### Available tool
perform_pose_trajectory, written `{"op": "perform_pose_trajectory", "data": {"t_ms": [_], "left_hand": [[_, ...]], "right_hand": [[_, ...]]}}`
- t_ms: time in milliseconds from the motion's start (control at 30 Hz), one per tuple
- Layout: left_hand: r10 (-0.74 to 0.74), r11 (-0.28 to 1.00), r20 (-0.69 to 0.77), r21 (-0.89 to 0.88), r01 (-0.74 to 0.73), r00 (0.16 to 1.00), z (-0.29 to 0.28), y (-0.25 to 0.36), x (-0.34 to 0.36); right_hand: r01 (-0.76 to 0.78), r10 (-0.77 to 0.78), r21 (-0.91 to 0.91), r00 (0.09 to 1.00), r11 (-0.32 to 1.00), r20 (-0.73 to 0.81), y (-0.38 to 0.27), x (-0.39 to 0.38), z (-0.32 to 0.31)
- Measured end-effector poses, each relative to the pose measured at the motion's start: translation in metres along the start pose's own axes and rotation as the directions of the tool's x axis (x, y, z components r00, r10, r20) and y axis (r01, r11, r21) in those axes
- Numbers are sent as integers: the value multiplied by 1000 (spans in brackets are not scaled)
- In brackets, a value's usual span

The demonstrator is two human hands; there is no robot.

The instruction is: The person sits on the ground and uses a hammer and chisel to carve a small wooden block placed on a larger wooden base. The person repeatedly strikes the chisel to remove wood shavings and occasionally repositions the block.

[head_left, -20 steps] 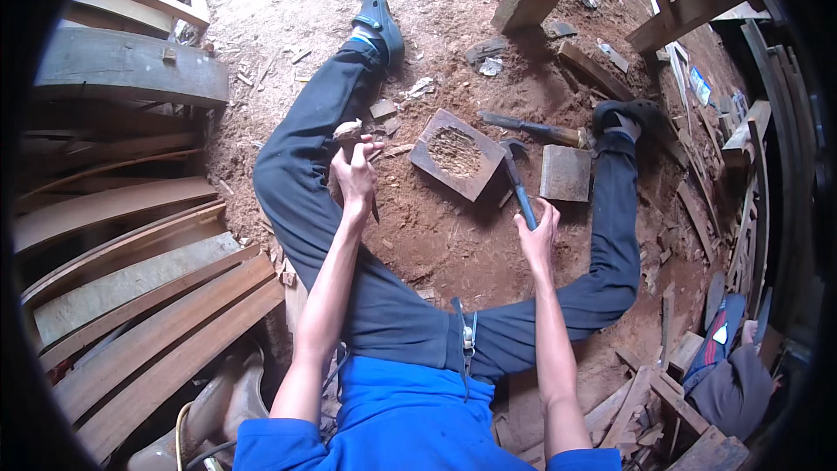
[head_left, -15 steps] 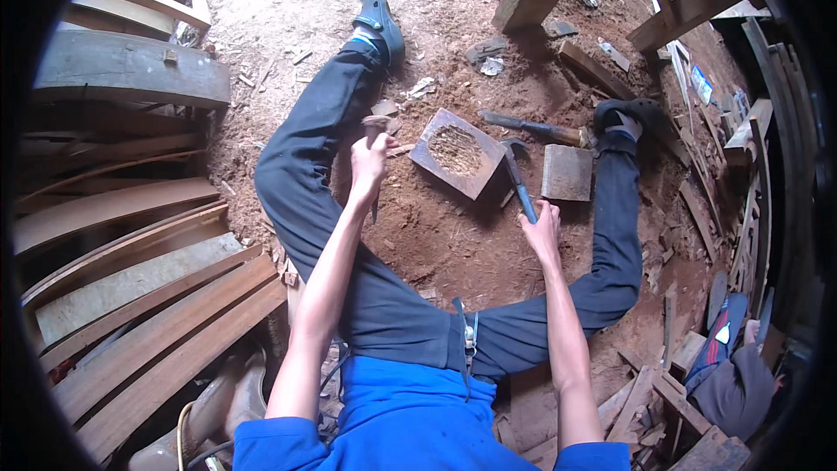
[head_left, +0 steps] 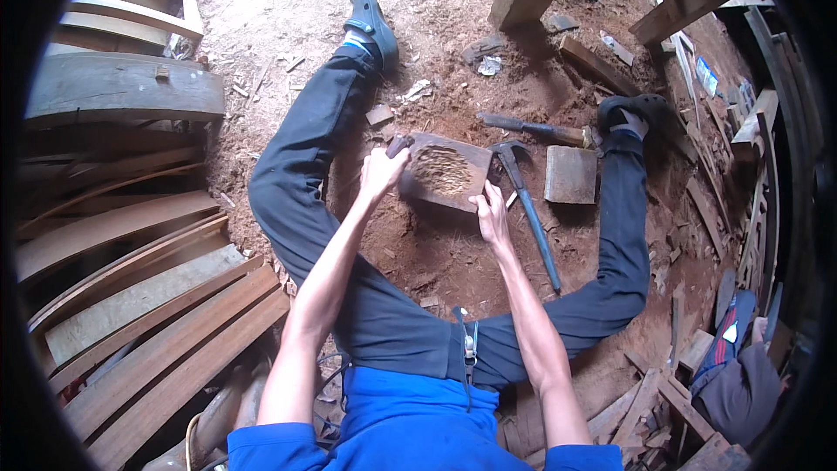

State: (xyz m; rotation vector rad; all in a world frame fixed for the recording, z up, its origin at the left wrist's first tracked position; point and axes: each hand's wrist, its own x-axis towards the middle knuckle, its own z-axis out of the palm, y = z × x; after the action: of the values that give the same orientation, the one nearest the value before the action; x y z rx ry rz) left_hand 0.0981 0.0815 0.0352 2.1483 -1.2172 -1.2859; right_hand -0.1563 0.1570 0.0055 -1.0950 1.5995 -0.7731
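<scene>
A square wooden block (head_left: pixel 471 196) with a rough hollow carved in its top lies on the dirt between my spread legs. My left hand (head_left: pixel 380 174) is closed at the block's left edge, and a small dark-ended tool (head_left: pixel 399 145) sticks out of the fist. My right hand (head_left: pixel 493 215) grips the block's near right corner. A hammer-like tool with a blue handle (head_left: pixel 534 220) lies on the ground just right of that hand, untouched.
A second long-handled tool (head_left: pixel 532 129) and a flat wooden slab (head_left: pixel 570 174) lie beyond the block near my right foot. Curved planks (head_left: pixel 131 279) are stacked on the left. Timber offcuts and posts (head_left: pixel 663 401) crowd the right side and the back.
My right hand has let go of the blue-handled tool, which now lies on the ground, and taken the block's corner. My left hand has come down from raised to the block's left edge.
</scene>
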Motion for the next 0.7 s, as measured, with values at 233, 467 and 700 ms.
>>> {"op": "perform_pose_trajectory", "data": {"t_ms": [233,467,700], "left_hand": [[28,992,-131,-117,-44,991,-21,2,-15],[266,964,-339,104,-245,902,-14,4,10],[371,916,-295,271,-295,881,3,-65,23]], "right_hand": [[286,-348,-406,933,868,-88,-32,67,-60],[280,-302,-933,931,226,207,-49,164,-178],[481,-124,-877,869,-20,479,-52,199,-198]]}}
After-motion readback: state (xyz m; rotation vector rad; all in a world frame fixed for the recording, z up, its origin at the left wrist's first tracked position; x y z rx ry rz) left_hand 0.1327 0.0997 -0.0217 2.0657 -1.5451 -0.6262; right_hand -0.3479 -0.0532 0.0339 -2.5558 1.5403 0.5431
